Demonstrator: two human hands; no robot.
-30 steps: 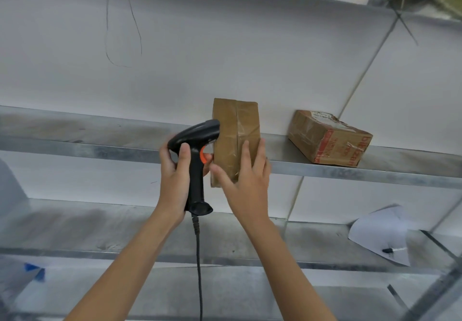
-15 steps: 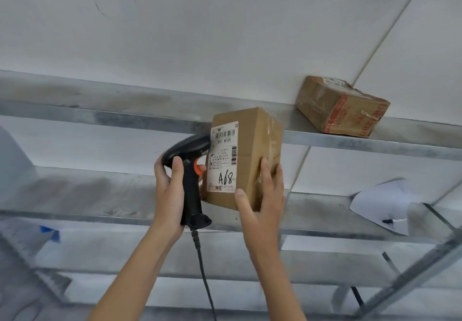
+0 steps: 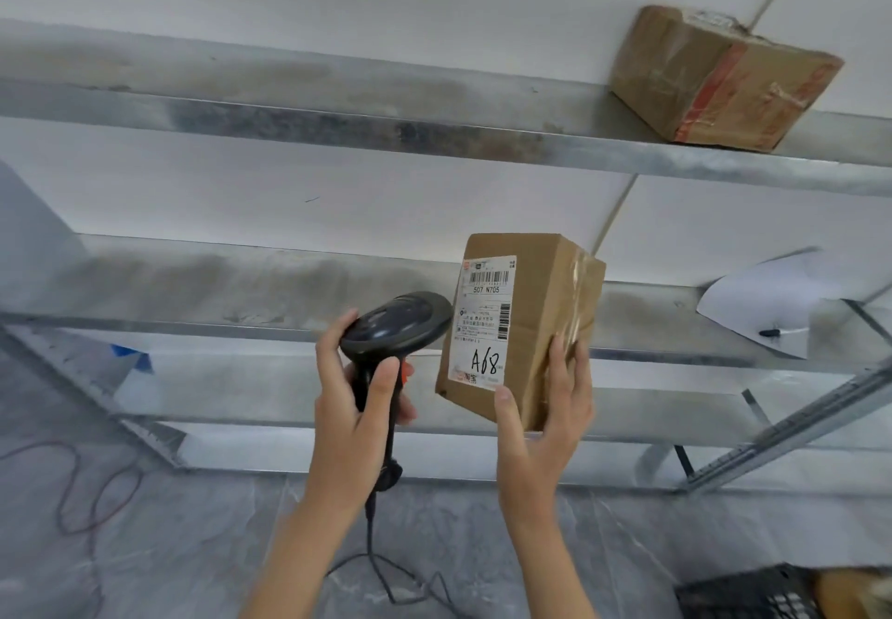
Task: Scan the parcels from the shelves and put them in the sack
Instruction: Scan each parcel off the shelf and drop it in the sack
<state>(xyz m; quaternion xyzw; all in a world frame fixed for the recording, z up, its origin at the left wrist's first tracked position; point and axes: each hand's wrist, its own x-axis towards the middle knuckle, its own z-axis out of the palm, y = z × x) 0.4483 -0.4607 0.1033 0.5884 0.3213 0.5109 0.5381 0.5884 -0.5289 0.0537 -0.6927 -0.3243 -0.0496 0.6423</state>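
My right hand point(image 3: 543, 418) holds a brown cardboard parcel point(image 3: 521, 324) upright in front of the shelves, my fingers point(image 3: 562, 362) curled round its taped side and my thumb pressed on the bottom corner of its white label point(image 3: 482, 324). The label faces me, with barcodes near the top and "A68" handwritten lower down. My left hand point(image 3: 357, 406) grips the handle of the black scanner point(image 3: 393, 329), fingers wrapped round it, and the scanner's head sits just beside the label's left edge. Its cable point(image 3: 381, 565) drops to the grey floor. A second parcel point(image 3: 719, 83), taped in red, rests on the upper shelf point(image 3: 338, 102) to the right, well apart from the one I hold. A white sheet of paper point(image 3: 767, 305) with a pen point(image 3: 772, 332) on it lies on the middle shelf at the right.
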